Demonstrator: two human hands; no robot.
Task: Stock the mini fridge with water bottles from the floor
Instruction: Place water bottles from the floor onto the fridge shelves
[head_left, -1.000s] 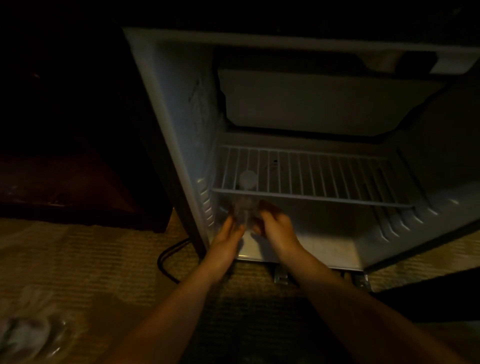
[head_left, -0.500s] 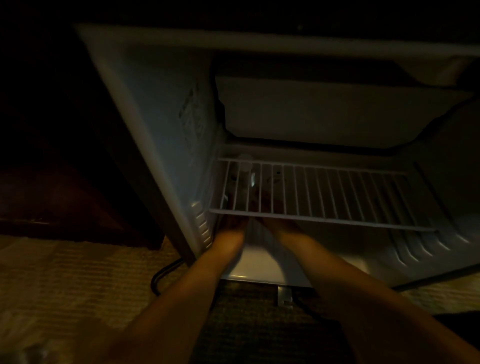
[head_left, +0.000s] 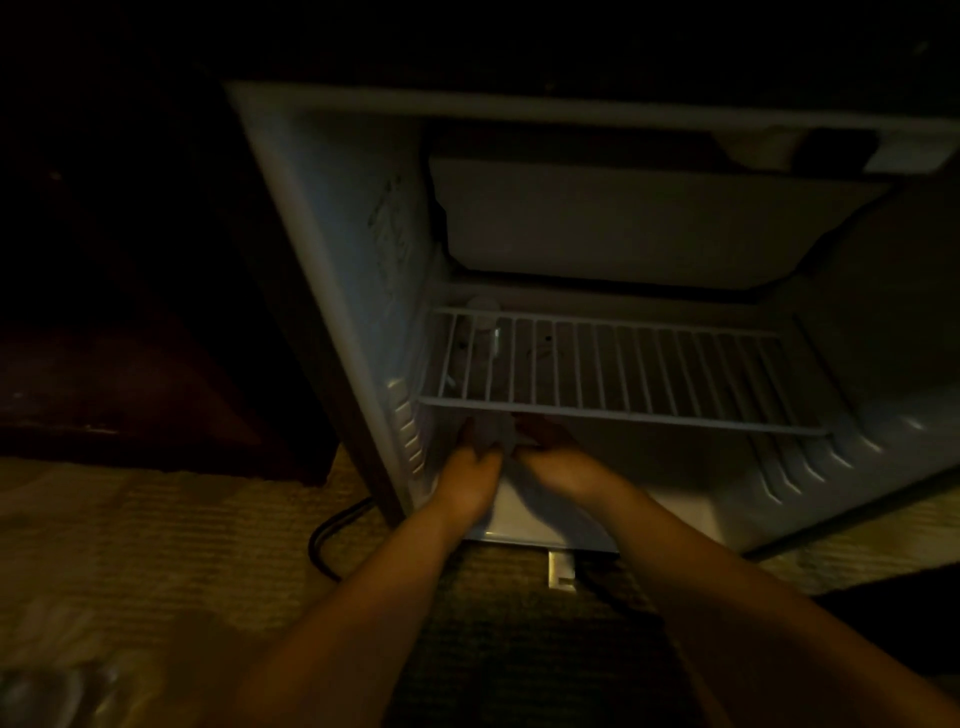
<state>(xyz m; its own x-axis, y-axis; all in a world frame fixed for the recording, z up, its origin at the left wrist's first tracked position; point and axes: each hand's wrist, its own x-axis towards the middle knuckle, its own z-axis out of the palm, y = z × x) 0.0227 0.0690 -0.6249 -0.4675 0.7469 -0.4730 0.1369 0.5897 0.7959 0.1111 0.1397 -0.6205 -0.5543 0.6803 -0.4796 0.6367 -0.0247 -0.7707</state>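
The mini fridge (head_left: 332, 249) stands open, with a white wire shelf (head_left: 623, 410) across its middle. A clear water bottle (head_left: 483, 338) stands upright in the bottom compartment at the left wall, and its top shows through the shelf wires. My left hand (head_left: 470, 467) and my right hand (head_left: 558, 460) reach under the shelf's front edge. They close on the bottle's lower part from either side. The fingertips are hidden in the dark under the shelf.
A freezer box (head_left: 623, 223) fills the fridge's top. A black cord (head_left: 332, 540) loops on the carpet by the fridge's left corner, and a metal foot (head_left: 561, 569) sits below its front. Dark wooden furniture (head_left: 130, 395) stands at the left. A blurred plastic pack (head_left: 41, 691) lies at the bottom left.
The bottle went from the fridge's front edge deeper in under the shelf, against the left wall. Both hands followed it in, then drew back slightly.
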